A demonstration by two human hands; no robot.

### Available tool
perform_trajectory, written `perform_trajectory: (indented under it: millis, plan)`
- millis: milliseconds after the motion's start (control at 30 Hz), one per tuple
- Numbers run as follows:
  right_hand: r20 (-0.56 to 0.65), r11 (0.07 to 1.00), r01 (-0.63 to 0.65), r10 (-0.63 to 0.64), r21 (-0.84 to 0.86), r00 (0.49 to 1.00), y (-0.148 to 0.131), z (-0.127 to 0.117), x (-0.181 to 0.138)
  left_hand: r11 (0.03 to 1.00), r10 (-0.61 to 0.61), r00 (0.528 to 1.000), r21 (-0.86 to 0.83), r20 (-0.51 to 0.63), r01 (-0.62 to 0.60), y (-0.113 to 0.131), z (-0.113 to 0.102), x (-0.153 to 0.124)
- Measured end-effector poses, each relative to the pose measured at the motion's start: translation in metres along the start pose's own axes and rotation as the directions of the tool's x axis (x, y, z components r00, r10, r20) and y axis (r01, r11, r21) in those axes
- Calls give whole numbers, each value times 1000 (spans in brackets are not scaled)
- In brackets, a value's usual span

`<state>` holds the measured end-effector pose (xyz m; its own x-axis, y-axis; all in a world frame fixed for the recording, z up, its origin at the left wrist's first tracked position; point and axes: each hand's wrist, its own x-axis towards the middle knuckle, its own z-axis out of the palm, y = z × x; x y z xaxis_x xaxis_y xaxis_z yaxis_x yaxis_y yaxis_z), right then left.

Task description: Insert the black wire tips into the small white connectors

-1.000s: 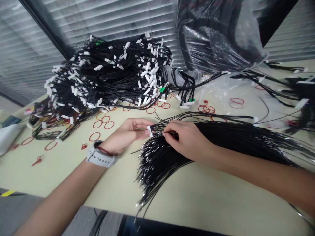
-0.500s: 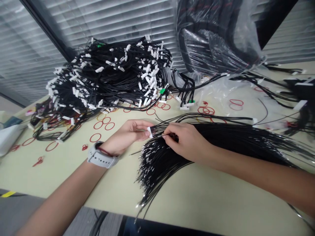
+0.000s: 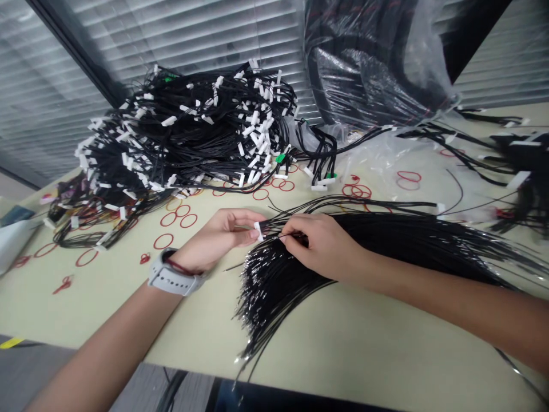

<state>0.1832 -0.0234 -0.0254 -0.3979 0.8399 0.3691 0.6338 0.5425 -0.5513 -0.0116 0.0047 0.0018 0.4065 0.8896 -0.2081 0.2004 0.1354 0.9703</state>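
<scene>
Between the thumb and fingers of my left hand (image 3: 218, 237) is a small white connector housing (image 3: 258, 230), with black wires running from it to the right. Just right of it, my right hand (image 3: 319, 243) pinches a thin black wire (image 3: 286, 234) near its end. Under my right hand lies a thick bundle of loose black wires (image 3: 278, 286); their silvery crimped tips fan out at the left end. Whether the pinched wire's tip touches the housing, I cannot tell. A grey watch (image 3: 174, 277) is on my left wrist.
A large heap of black cables with white connectors (image 3: 184, 131) stands at the back left. Red rubber bands (image 3: 163, 241) lie scattered on the pale table (image 3: 107, 309). Behind, a clear plastic bag (image 3: 373, 68) holds black material. More black cables (image 3: 527, 154) lie at the right.
The whole view has shifted slightly, so things sit a little further left. Both hands keep their pinches, and my right fingertips remain close to the connector housing.
</scene>
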Motion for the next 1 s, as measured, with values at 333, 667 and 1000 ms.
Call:
perform_trajectory:
  millis: [333, 667, 1000]
  plan:
    - [-15, 1000, 19, -19, 4, 1000, 0, 1, 1, 999, -6, 1000, 34, 4, 6, 0, 0, 0]
    - [14, 1000, 24, -24, -1, 1000, 0, 0, 0, 999, -14, 1000, 40, 24, 13, 2, 1, -1]
    - [52, 998, 69, -69, 15, 996, 2, 0, 0, 997, 22, 998, 70, 59, -26, 1, 0, -1]
